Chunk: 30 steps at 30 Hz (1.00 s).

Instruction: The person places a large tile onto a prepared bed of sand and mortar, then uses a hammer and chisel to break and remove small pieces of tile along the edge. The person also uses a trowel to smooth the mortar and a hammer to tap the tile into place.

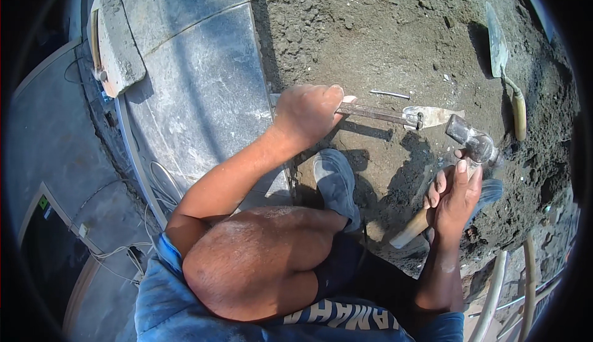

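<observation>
My left hand (307, 112) is closed around a long metal bar (377, 113) held level above the dirt. The bar's right end meets a small pale, flat piece (437, 116) with a dark fitting. In my right hand (452, 195) is a hammer, gripped by its wooden handle (409, 229), with its steel head (464, 136) raised just below and right of that pale piece. A thin metal rod (389, 94) lies on the ground above the bar.
A trowel (518, 112) lies at the right. A grey slab (204, 70) borders the dirt (346, 33); a rough board with a handle (120, 45) lies at the upper left. Cables (162, 175) run along the left; pale poles (494, 286) lie at the lower right.
</observation>
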Tool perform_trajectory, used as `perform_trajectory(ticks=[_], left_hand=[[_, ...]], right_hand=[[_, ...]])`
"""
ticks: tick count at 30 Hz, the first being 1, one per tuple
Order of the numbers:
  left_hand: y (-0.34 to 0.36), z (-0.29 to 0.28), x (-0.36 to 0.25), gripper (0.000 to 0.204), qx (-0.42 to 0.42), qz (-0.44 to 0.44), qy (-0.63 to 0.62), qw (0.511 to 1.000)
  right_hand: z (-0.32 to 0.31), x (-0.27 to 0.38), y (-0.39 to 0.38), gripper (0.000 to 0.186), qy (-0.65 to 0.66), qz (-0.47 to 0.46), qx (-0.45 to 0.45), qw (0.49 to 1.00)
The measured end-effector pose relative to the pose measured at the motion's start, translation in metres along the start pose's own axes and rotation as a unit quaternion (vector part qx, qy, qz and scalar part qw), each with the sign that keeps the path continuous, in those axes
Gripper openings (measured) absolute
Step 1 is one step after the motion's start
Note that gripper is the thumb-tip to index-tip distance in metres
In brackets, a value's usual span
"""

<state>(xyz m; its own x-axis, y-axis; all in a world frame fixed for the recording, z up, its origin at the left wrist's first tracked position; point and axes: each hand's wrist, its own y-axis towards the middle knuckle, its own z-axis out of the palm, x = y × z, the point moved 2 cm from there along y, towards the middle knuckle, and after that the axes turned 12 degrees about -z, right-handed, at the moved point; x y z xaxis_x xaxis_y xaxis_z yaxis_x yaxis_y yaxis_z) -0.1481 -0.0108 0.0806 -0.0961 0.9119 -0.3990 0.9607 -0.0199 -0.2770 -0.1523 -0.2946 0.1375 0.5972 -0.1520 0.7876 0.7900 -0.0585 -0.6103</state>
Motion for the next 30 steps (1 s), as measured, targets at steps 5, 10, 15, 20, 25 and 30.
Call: perform_trajectory(ticks=[5, 10, 15, 20, 25, 30], left_hand=[[0.002, -0.002, 0.001, 0.024, -0.008, 0.002, -0.005, 1.0], [-0.001, 0.015, 0.015, 0.022, -0.01, 0.021, 0.0, 1.0], [-0.011, 0.015, -0.012, 0.02, 0.011, 0.05, -0.023, 0.998], [-0.025, 0.008, -0.033, 0.016, 0.087, 0.048, -0.001, 0.995], [-0.03, 0.011, -0.018, 0.031, 0.096, 0.026, -0.002, 0.995], [-0.027, 0.01, -0.01, 0.038, 0.101, -0.024, 0.012, 0.995]], right_hand=[[-0.007, -0.002, 0.012, 0.031, 0.118, -0.08, -0.076, 0.987], [0.003, -0.021, -0.001, 0.027, -0.022, 0.026, 0.037, 0.999], [-0.012, 0.019, 0.025, 0.035, -0.011, -0.076, -0.092, 0.993], [-0.021, 0.025, 0.019, 0.036, -0.021, -0.069, -0.114, 0.991], [-0.017, 0.024, 0.014, 0.034, 0.007, -0.067, -0.098, 0.993], [-0.017, 0.039, 0.013, 0.036, 0.018, -0.074, -0.131, 0.989]])
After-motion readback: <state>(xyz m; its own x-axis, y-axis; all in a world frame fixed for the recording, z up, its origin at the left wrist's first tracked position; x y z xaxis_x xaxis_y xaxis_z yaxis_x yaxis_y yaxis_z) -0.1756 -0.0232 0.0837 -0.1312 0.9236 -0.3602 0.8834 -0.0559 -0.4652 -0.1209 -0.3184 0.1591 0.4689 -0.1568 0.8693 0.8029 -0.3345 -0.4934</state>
